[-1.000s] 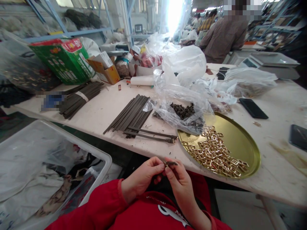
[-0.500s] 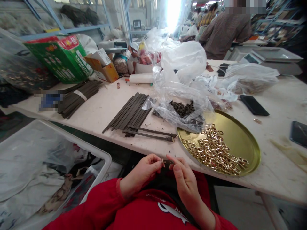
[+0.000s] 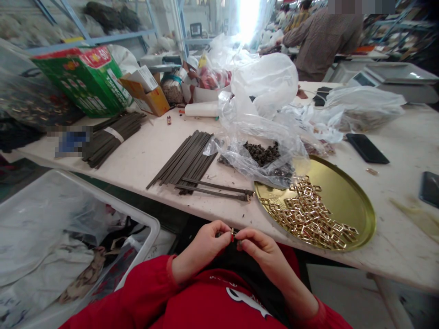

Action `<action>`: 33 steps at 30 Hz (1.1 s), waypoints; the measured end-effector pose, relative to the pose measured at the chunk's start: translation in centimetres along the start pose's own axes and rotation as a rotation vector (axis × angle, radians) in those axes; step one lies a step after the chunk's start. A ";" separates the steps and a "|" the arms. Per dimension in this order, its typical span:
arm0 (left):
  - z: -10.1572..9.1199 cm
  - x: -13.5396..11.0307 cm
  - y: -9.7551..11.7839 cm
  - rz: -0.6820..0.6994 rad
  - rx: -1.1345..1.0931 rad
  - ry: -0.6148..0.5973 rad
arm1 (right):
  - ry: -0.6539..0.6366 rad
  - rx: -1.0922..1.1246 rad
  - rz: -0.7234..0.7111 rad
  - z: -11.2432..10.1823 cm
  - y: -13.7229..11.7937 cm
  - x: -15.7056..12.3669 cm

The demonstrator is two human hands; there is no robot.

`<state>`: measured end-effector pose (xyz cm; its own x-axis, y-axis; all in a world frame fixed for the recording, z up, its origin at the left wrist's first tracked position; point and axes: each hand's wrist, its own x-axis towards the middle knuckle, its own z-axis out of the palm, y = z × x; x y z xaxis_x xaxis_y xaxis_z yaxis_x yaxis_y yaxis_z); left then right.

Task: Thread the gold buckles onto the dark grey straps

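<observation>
In front of my lap, my left hand pinches a small gold rectangular buckle between thumb and fingertips. Opposite it, my right hand is closed in a pinch on a small dark piece, which looks like the end of a strap; most of it is hidden by my fingers. On the table just ahead lie two dark strips with gold buckles on their right ends. Beyond them is a stack of plain dark strips. A gold round tray at the right bears a heap of similar buckles.
A clear plastic bag spills small dark pieces beside the tray. Further left lies a banded bundle of strips before a green box. A white bin stands below left. A phone lies at right; a person stands behind.
My right hand's fingers have curled from stretched out to a pinch, close to the buckle. The left hand keeps its hold. The view has shifted slightly.
</observation>
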<state>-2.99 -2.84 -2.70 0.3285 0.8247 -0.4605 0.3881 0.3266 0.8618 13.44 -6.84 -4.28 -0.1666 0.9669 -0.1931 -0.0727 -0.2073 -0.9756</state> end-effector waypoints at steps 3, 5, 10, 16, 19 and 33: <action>0.3 -0.1 -0.3 0.049 0.025 -0.010 | -0.009 -0.198 -0.154 0.0 -0.1 0.1; 0.4 -0.2 -0.5 0.065 0.030 -0.020 | -0.011 -0.293 -0.230 0.0 -0.2 0.0; 0.4 -0.5 -0.2 0.082 0.052 -0.009 | 0.017 -0.398 -0.295 0.2 -0.2 -0.3; 0.5 -0.6 0.0 0.007 -0.087 -0.052 | 0.111 -0.338 -0.218 0.5 0.3 -0.5; 0.7 -0.5 -0.1 -0.012 -0.129 -0.054 | 0.183 -0.283 -0.149 0.8 0.7 -0.5; 1.4 -0.3 -0.2 0.083 -0.020 -0.062 | 0.342 -0.069 -0.044 1.4 3.1 0.3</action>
<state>-1.95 -3.75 -3.04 0.4119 0.8192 -0.3990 0.3401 0.2680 0.9014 11.77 -7.43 -7.18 0.1752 0.9709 -0.1632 -0.0039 -0.1651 -0.9863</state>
